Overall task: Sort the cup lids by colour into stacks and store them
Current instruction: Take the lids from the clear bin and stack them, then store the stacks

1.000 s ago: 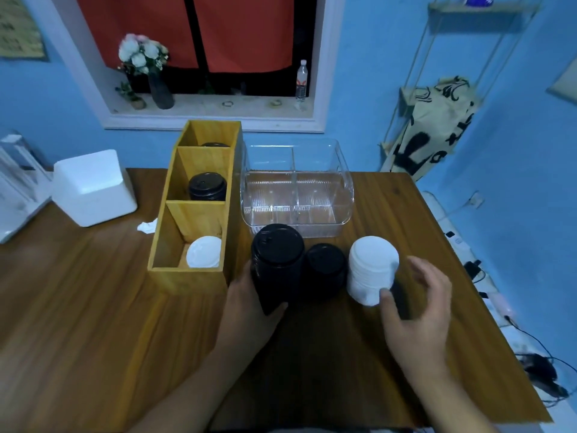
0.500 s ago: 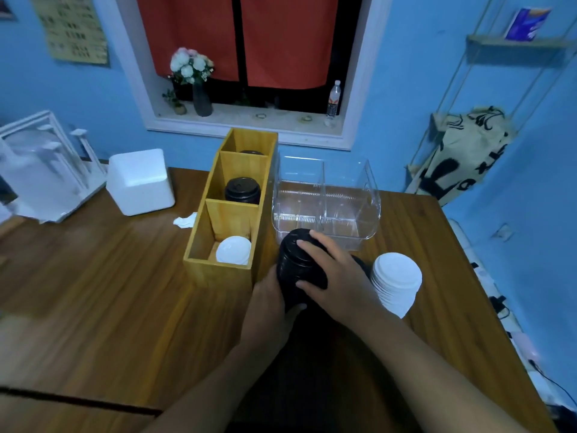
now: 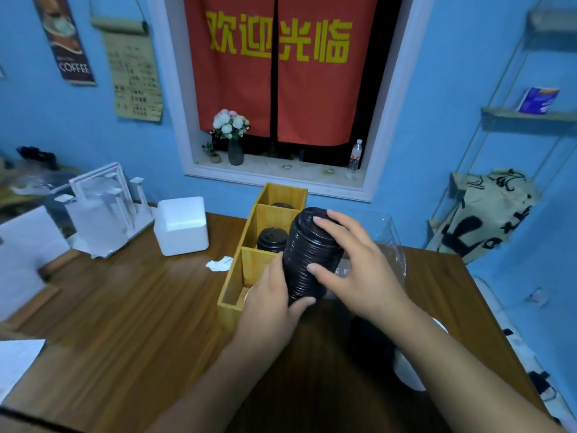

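Observation:
A tall stack of black lids (image 3: 307,254) is lifted off the table, tilted, over the wooden organiser (image 3: 246,270). My left hand (image 3: 270,303) grips its lower end. My right hand (image 3: 359,267) holds its upper side, fingers spread over the top. The organiser's middle compartment holds black lids (image 3: 271,239); more black lids (image 3: 282,205) show in the far one. The near compartment is mostly hidden by my left hand. A shorter black stack (image 3: 371,342) and white lids (image 3: 409,373) sit on the table under my right forearm.
A clear plastic bin (image 3: 392,245) stands right of the organiser, mostly hidden. A white box (image 3: 182,225) and a crumpled tissue (image 3: 220,264) lie to the left. A white rack (image 3: 103,207) is at far left. White paper (image 3: 15,357) lies at the table's left edge.
Both hands have raised the tall black stack off the table and carried it up and left over the organiser. The right hand came over from beside the white lids. The view tilted upward.

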A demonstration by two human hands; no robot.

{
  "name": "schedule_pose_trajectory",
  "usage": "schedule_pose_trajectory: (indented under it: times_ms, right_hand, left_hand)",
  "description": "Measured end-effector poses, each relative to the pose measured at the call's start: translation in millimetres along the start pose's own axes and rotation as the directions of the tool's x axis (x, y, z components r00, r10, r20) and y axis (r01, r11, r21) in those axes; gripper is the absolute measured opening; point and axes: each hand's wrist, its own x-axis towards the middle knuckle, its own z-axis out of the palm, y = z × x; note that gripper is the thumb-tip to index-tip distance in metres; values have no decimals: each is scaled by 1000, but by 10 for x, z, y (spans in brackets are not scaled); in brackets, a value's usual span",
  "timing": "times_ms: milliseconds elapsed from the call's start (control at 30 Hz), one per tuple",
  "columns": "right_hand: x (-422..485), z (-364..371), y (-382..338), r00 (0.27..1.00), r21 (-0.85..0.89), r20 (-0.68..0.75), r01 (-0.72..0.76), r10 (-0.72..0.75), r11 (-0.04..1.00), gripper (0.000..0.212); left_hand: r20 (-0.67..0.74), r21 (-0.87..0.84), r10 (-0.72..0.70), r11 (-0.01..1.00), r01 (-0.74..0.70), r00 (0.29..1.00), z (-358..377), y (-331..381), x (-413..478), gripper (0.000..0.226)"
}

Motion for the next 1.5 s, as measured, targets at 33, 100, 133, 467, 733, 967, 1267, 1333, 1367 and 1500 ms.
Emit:
schedule_pose_trajectory:
  times_ms: [33, 100, 133, 467, 733, 967, 1267, 1333, 1367, 1500]
  right_hand:
    - [119, 7, -15, 1000, 16, -8, 6, -6, 1000, 71]
    - [369, 45, -21, 999, 32, -22, 26, -25, 999, 71]
    - [506, 69, -15, 999, 37, -30, 36, -35, 999, 71]
    - [2140, 213, 345, 985, 72, -165, 70, -57, 995, 71]
    - [2471, 539, 859, 987, 8, -154, -45, 46, 999, 70]
    - [2450, 874, 1117, 988, 15, -124, -91, 92, 996, 68]
    - [2298, 1025, 1249, 1000, -82, -15, 17, -18, 996, 71]
    - [2287, 1020, 1263, 999, -116, -6, 50, -51, 992, 71]
    - [2296, 1016, 1259, 998, -138, 8, 66, -65, 988, 71]
    - [2339, 1018, 1199, 992, -240, 90, 105, -86, 965, 70]
  left_hand:
    - [-2, 28, 8, 1000, -8, 1000, -84, -11, 101, 87]
    - [6, 66, 26, 997, -27, 1000, -234, -42, 320, 86]
    - [13, 87, 39, 995, -40, 999, -302, -64, 445, 84]
    - [50, 129, 84, 988, -89, 995, -593, -384, 2273, 79]
    - [158, 153, -7, 988, -17, 987, -263, -773, 2871, 91]
    - [367, 98, -68, 995, 34, 928, -172, -1034, 3006, 90]
    - [533, 164, -87, 986, -2, 842, -293, -1005, 3139, 84]
    - [493, 111, -39, 994, -19, 869, -286, -1004, 3097, 99]
    - [479, 79, -22, 997, -19, 878, -290, -1013, 3076, 105]
    - [353, 99, 14, 994, -53, 936, -264, -1069, 2944, 110]
